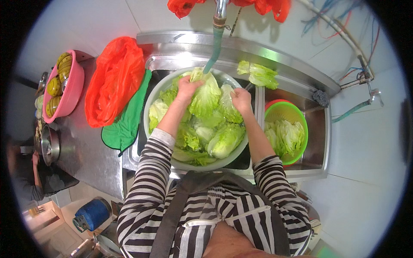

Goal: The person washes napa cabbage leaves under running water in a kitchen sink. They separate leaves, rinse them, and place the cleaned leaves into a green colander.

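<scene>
A large pale basin (pixel 146 113) of water and lettuce sits in the left bowl of a steel sink. My left hand (pixel 188 87) grips a broad lettuce leaf (pixel 206 96) near its base, beside the end of a green hose (pixel 215 48) hanging from the tap. Closed around the upper end of another lettuce leaf (pixel 228 104) is my right hand (pixel 241 99), at the basin's right side. A whole lettuce head (pixel 226 140) floats lower right among loose leaves. In the right bowl, a green-rimmed basket (pixel 306 129) holds more lettuce leaves (pixel 288 137).
Lettuce pieces (pixel 263 75) lie on the sink's back ledge, a metal scourer (pixel 320 97) at its right corner. Left on the steel counter are a red plastic bag (pixel 113 84), green cloth (pixel 124 129) and pink tub (pixel 79 87) of bowls. Another person (pixel 27 180) stands at far left.
</scene>
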`<action>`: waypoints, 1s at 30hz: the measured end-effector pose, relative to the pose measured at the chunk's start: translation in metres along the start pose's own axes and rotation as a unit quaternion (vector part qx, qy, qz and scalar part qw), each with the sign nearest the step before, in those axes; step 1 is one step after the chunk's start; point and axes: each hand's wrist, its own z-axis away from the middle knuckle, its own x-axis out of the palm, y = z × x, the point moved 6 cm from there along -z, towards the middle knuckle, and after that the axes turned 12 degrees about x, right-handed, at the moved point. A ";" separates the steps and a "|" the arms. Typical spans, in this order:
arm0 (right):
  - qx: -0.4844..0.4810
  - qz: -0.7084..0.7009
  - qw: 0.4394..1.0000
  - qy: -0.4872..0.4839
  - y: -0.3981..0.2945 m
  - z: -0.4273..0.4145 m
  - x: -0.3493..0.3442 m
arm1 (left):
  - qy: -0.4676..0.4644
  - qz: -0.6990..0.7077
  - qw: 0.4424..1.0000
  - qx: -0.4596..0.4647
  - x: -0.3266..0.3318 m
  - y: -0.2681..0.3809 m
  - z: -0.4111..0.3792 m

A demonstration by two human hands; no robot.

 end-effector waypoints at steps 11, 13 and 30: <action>-0.043 -0.137 0.972 -0.187 -0.082 -0.002 -0.030 | -0.032 -0.006 0.999 0.022 0.019 0.011 0.006; -0.091 -0.188 0.959 -0.194 -0.074 -0.007 -0.007 | -0.029 0.004 1.000 0.001 0.022 0.013 0.006; 0.278 -0.452 0.690 -0.492 -0.055 0.060 0.028 | 0.148 0.099 0.980 -0.092 -0.027 -0.040 0.011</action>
